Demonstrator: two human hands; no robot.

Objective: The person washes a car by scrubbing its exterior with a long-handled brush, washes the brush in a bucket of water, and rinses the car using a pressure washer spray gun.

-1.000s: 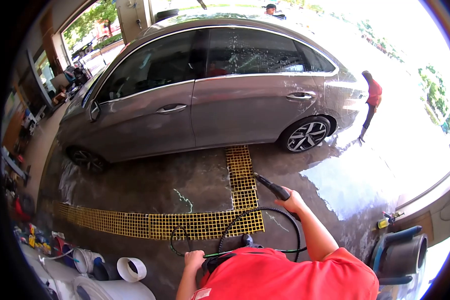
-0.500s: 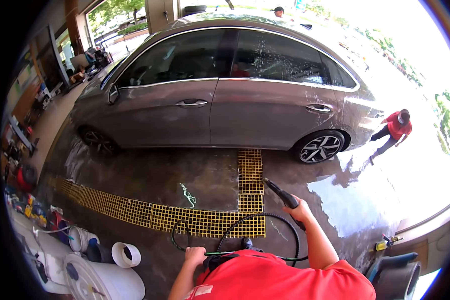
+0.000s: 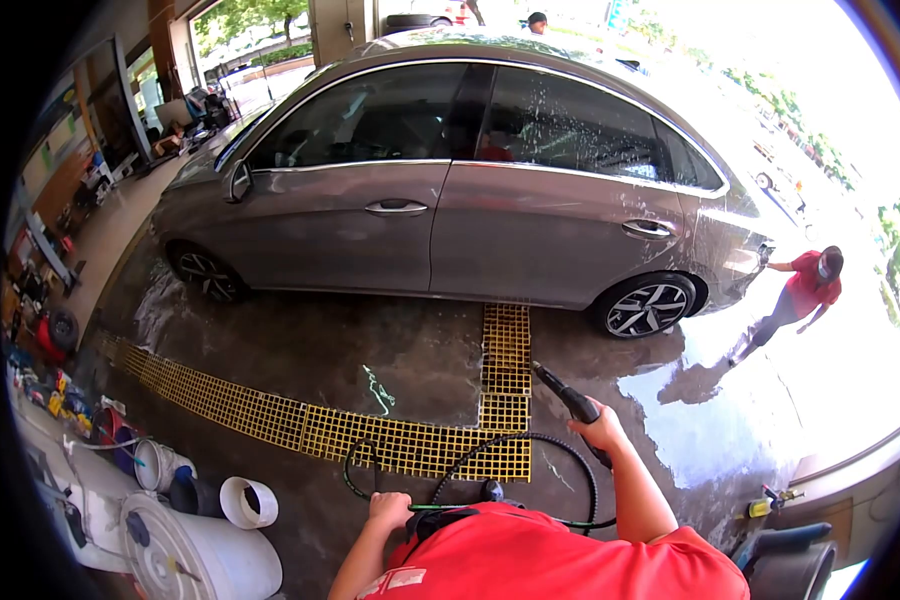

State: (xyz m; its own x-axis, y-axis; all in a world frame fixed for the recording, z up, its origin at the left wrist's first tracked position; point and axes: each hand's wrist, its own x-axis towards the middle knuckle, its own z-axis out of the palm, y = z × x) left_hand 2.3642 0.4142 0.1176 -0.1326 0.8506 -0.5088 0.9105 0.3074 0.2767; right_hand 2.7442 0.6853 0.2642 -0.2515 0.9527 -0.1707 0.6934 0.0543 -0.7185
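Observation:
My right hand (image 3: 600, 430) is wrapped round a black pressure washer gun (image 3: 567, 396), whose nozzle points forward toward the car's side. No spray shows at its tip. Low in the middle, my left hand (image 3: 390, 510) is closed on the black hose (image 3: 592, 480), which loops in front of my body. Ahead stands a wet grey-brown car (image 3: 340, 245) seen from the side, with water drops and whitish streaks on its rear window and rear panel. The gun is apart from the car, nearest to its rear wheel (image 3: 650, 306).
Yellow floor grating (image 3: 350, 432) crosses the wet floor. White buckets (image 3: 215, 550) stand at lower left, and a dark bin (image 3: 790, 570) at lower right. A co-worker in red (image 3: 815, 285) stands at the car's rear, one arm stretched to it. Another person's head (image 3: 537, 22) shows beyond the roof.
The view has shifted slightly, so the car sits a bit further right and lower. The co-worker's arm now extends to the car's rear. Both my hands keep their grips.

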